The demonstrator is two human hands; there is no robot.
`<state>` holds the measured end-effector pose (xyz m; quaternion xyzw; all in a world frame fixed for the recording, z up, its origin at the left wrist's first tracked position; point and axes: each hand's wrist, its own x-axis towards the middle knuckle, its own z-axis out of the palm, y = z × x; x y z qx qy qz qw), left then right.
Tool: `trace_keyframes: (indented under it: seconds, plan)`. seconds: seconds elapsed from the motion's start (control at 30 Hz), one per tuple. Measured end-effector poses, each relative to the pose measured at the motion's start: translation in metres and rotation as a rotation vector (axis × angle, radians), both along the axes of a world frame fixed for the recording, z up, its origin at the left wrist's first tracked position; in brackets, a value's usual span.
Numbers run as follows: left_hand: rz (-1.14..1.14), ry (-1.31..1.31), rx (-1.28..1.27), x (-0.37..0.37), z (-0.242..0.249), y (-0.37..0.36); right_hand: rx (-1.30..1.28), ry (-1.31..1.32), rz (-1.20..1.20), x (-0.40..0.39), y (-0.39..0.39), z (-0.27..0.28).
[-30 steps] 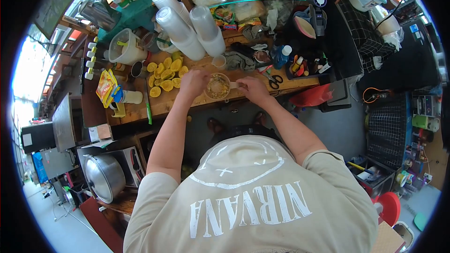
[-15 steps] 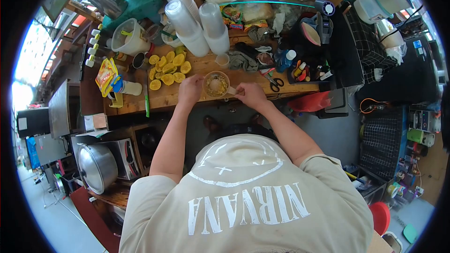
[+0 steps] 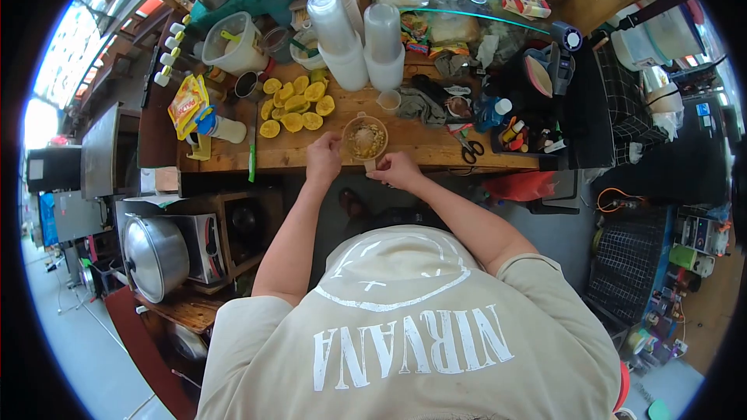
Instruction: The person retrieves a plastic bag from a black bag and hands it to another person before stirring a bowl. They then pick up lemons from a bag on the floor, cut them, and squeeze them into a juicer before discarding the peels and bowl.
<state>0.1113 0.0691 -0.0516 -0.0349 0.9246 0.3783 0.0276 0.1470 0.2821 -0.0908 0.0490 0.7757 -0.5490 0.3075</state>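
A round citrus juicer (image 3: 366, 137) with a ribbed cone, pulp and seeds inside sits at the front of the wooden table. My right hand (image 3: 397, 170) pinches its short handle, which points toward me. At the left rim is my left hand (image 3: 324, 159), with its fingers curled together against the edge. Squeezed yellow citrus halves (image 3: 292, 104) lie in a group to the left. Just behind the juicer stands a small clear cup (image 3: 388, 99).
Stacked plastic cups (image 3: 342, 58) rise behind the citrus halves. A green-handled knife (image 3: 252, 159) lies left, by a white-bodied bottle (image 3: 226, 129). Scissors (image 3: 471, 149) and a dark tray of small bottles (image 3: 517, 136) are at right. A large metal pot (image 3: 158, 258) stands low left.
The juicer's handle has swung from pointing right to pointing toward me, with my right hand moving along with it. The camera view has shifted a little, so the table appears farther right.
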Motion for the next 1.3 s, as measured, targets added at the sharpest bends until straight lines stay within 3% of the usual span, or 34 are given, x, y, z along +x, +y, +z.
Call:
trace_keyframes:
  seconds: [0.07,0.3,0.6,0.7,0.8,0.87,0.97,1.1,1.17,1.3]
  plan:
    - [0.002,0.015,0.002,0.003,-0.018,-0.005,-0.030,-0.041,-0.024,0.001,-0.013,-0.007]
    - [0.084,0.004,0.047,0.011,0.002,-0.002,-0.286,-0.257,-0.117,-0.001,-0.047,0.004]
    - [0.068,0.037,0.079,0.010,-0.004,-0.015,-0.344,-0.453,-0.243,-0.003,-0.076,-0.003]
    - [0.132,0.026,0.092,0.003,-0.001,-0.013,-0.424,-0.480,-0.269,-0.004,-0.082,-0.008]
    - [0.054,-0.037,0.048,-0.003,0.004,-0.012,-0.470,-0.529,-0.308,-0.004,-0.088,-0.013]
    - [0.148,-0.092,0.147,-0.006,0.013,-0.013,-0.486,-0.542,-0.320,-0.005,-0.092,-0.017]
    - [0.107,-0.085,0.029,0.002,0.002,-0.017,-0.526,-0.565,-0.344,-0.006,-0.102,-0.028]
    - [0.166,0.011,0.071,0.008,0.020,-0.016,-0.553,-0.573,-0.391,-0.009,-0.112,-0.022]
    - [0.147,-0.154,0.062,0.008,0.028,-0.017,-0.566,-0.592,-0.416,-0.011,-0.117,-0.024]
    - [0.159,-0.053,0.024,0.004,0.016,-0.017,-0.601,-0.617,-0.449,-0.014,-0.123,-0.027]
